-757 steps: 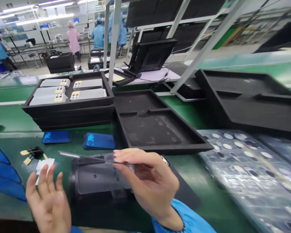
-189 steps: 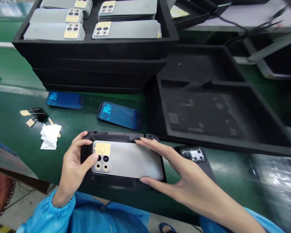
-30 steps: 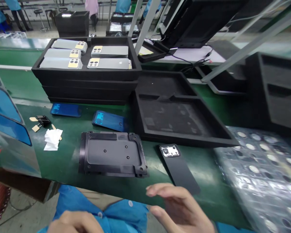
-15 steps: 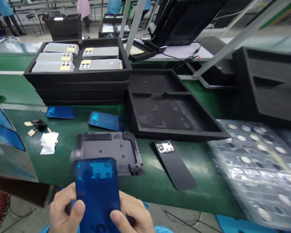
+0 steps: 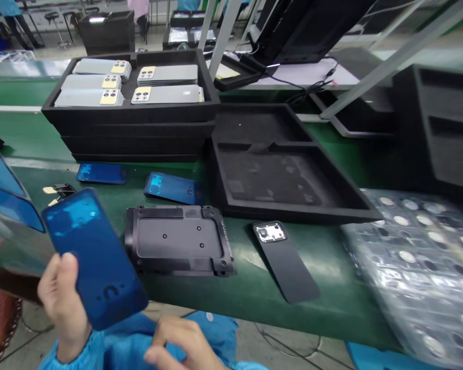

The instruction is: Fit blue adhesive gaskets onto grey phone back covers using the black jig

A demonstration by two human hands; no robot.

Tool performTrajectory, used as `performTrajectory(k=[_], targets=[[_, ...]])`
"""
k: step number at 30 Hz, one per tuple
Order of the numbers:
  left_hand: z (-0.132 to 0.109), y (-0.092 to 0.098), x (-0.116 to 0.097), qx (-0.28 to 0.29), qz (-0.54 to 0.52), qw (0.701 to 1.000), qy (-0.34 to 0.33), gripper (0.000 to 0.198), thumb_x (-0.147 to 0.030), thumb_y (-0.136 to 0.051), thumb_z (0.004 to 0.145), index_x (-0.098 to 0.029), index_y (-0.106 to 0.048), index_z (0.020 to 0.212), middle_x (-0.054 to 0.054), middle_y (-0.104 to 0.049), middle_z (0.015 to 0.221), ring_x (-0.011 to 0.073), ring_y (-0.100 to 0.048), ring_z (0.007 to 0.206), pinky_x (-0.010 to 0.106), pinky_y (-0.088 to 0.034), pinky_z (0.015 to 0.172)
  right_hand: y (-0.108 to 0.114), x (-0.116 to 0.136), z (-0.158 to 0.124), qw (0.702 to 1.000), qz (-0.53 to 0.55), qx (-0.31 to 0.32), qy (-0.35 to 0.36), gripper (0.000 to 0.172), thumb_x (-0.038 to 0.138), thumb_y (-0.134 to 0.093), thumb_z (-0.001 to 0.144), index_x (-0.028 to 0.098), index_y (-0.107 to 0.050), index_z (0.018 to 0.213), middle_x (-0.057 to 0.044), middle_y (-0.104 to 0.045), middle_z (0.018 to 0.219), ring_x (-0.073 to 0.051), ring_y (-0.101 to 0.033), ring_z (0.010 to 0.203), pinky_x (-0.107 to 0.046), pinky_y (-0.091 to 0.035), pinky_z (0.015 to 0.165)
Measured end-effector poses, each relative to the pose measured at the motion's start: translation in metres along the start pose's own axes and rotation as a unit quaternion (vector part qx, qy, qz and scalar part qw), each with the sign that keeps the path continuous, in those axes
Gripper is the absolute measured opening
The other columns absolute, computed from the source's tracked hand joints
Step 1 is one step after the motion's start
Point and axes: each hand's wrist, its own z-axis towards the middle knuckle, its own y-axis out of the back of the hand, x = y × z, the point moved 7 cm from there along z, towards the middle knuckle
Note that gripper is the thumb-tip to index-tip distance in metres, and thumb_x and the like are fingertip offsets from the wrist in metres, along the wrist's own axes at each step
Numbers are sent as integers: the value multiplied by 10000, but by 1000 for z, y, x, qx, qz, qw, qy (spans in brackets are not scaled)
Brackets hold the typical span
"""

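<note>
My left hand (image 5: pixel 64 300) grips the edge of a phone back panel (image 5: pixel 94 257) covered in blue film, holding it tilted at the left, above the bench edge. My right hand (image 5: pixel 187 341) is low at the bottom middle, in front of the blue sleeve cloth. Its fingers are loosely bent, with thumb and fingers apart and nothing held. Just ahead lies a dark metal fixture (image 5: pixel 179 236) with a shallow recess and nothing laid in it. A dark grey phone back cover (image 5: pixel 289 267) with a camera window rests to the fixture's right.
Two blue-filmed panels, a left one (image 5: pixel 100 173) and a right one (image 5: pixel 172 188), lie behind the fixture. A stacked black tray (image 5: pixel 131 115) holds silver covers. A black foam tray (image 5: pixel 293 208) stands right of centre. Clear plastic blister trays (image 5: pixel 412 267) cover the right side. A binder clip (image 5: pixel 64 191) lies left.
The blue-filmed panel has moved from the middle to the left and tilted, carried by my left hand. My right hand has let go of it and dropped lower.
</note>
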Motion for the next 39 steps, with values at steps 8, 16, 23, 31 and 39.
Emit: performTrajectory(k=[8,16,23,31,39], targets=[[-16,-41,21,209,61,975,50,523,-526,-673,875,-226,-354,588,-66,-301,559,95,-235,514,238,-232,422,20,0,26,983,157,-76,-56,575,569,-483,1008,172,-640,622,-57,-705,603,-138,-668,563,-212,-540,586],[-4,-42,23,215,118,969,15,509,-493,-646,874,-228,-328,578,-61,-281,572,96,-239,537,234,-237,441,12,-18,26,971,207,-72,-95,537,574,-547,975,160,-698,668,-90,-749,631,-147,-694,581,-206,-546,590],[1,-39,24,200,123,972,17,501,-490,-655,866,-226,-346,573,-60,-286,562,98,-248,534,232,-243,441,8,-24,27,958,248,-66,-131,548,639,-557,950,162,-728,740,-92,-745,654,-158,-691,605,-223,-545,592],[-5,-37,27,179,72,980,43,488,-495,-678,864,-215,-400,576,-62,-311,564,95,-239,519,223,-240,415,1,-23,30,938,303,-27,-165,530,717,-599,887,194,-611,796,-35,-691,654,-145,-634,602,-265,-535,639],[-7,-32,3,142,73,982,-99,473,-350,-675,877,-201,-391,529,-76,-318,504,77,-254,453,228,-213,404,-2,-26,18,949,272,17,-155,443,607,-481,1015,217,-543,813,20,-615,607,-133,-570,596,-284,-491,689]])
